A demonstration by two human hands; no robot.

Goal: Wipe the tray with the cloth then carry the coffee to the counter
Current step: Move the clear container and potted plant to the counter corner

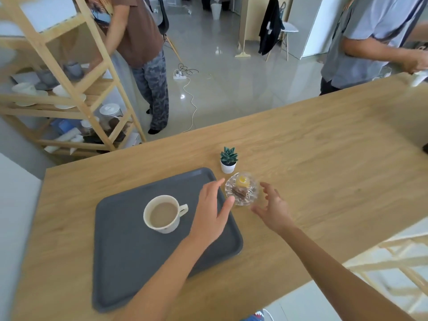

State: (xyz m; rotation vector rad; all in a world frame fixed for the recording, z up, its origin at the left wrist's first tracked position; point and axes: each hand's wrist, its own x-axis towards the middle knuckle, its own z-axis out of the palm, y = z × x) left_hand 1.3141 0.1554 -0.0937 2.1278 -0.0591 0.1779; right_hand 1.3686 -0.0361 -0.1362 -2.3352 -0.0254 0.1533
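Note:
A dark grey tray lies on the wooden table. On it stands a white cup of milky coffee, handle to the right. Just off the tray's right edge sits a small glass dish with a yellow and a brown sweet in it. My left hand hovers over the tray's right side, fingers spread, thumb tip close to the dish. On the other side of the dish, my right hand is open, fingers curled toward it. Neither hand holds anything. No cloth is in view.
A small potted succulent stands just behind the dish. A wooden shelf rack with cups and jars is at the far left. One person stands by the rack, another at the table's far right corner. A cable and power strip lie on the floor.

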